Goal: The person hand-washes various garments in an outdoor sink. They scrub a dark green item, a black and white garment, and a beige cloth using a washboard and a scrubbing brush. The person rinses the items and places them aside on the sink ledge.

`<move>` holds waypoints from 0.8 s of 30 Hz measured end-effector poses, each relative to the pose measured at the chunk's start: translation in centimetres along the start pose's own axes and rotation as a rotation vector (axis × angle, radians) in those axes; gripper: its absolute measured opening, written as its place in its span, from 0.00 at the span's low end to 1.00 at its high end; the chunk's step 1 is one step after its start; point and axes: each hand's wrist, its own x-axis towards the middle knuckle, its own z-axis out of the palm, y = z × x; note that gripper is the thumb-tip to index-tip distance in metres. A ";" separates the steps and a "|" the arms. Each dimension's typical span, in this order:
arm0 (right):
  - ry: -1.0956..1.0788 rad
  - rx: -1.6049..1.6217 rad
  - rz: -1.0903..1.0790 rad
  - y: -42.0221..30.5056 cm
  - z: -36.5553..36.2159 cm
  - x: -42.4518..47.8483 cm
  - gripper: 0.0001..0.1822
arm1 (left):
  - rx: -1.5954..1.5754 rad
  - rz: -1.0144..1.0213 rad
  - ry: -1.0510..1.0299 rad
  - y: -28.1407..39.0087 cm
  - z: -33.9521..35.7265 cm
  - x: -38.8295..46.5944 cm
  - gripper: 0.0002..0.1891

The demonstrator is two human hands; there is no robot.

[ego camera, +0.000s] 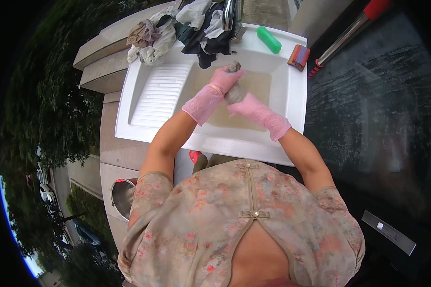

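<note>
Both of my hands wear pink gloves and meet over the basin of a white laundry sink (pixel 210 140). A bunched grey cloth (pixel 234 94) is between them. My left hand (pixel 225 79) is closed around its upper part, and a wad of it pokes out above my fist. Lower and to the right, my right hand (pixel 247 107) grips the cloth's lower end; its fingertips are partly hidden. Beneath my hands, cloudy brownish water (pixel 260 84) lies in the basin.
Dark and white clothes (pixel 213 36) and a beige cloth (pixel 143 33) are heaped at the back, beside a chrome faucet (pixel 228 16). A green soap bar or case (pixel 269 39) and a scrubbing brush (pixel 299 57) sit back right. A ribbed washboard (pixel 160 95) is left; a metal bucket (pixel 124 199) stands lower left.
</note>
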 end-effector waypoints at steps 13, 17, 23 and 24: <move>0.390 -0.735 -0.184 3.7 3.3 2.1 0.35 | 0.044 -0.292 0.574 -5.8 2.3 2.1 0.20; 0.235 -0.422 -0.466 2.5 4.4 1.6 0.41 | -0.034 -0.290 0.337 -2.0 -0.1 -2.7 0.26; 0.035 0.056 0.300 1.0 0.0 1.2 0.27 | -0.386 0.153 -0.144 -2.9 -5.4 -5.9 0.27; 0.031 0.265 0.315 0.6 0.1 0.8 0.26 | -0.409 0.019 -0.126 -5.4 -5.9 -2.0 0.28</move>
